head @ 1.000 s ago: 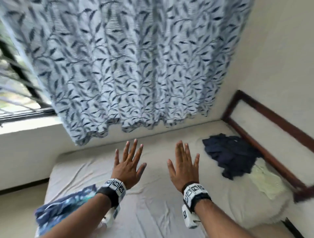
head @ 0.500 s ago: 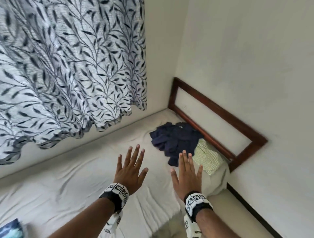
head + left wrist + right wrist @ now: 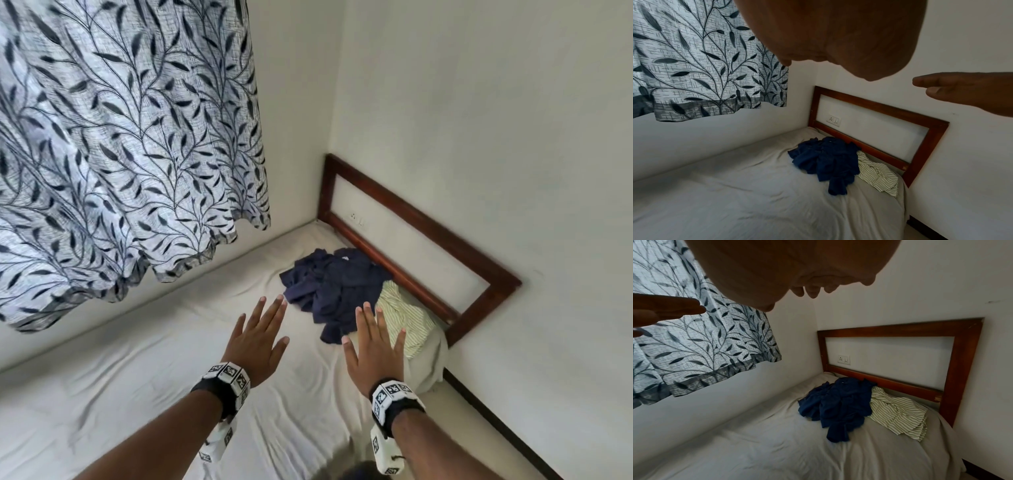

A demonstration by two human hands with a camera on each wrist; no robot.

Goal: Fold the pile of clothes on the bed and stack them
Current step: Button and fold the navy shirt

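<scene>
A crumpled navy blue garment (image 3: 334, 287) (image 3: 828, 160) (image 3: 840, 404) lies in a heap at the head end of the bed (image 3: 144, 383), against the wooden headboard (image 3: 431, 240). Beside it on the right lies a green-and-white striped garment (image 3: 400, 318) (image 3: 877, 175) (image 3: 898, 410). My left hand (image 3: 258, 337) and my right hand (image 3: 375, 346) hover palm down above the sheet, fingers straight and spread, holding nothing. Both hands are short of the clothes, the right one nearest the striped piece.
A leaf-patterned curtain (image 3: 120, 147) hangs over the far side of the bed. White walls meet in the corner behind the headboard, where a wall socket (image 3: 833, 121) sits. The bed's right edge drops to the floor (image 3: 479, 425).
The view has swung right towards the headboard corner. The clothes pile now sits just ahead of my hands, and the patterned cloth at lower left has left the frame. Both hands stay spread.
</scene>
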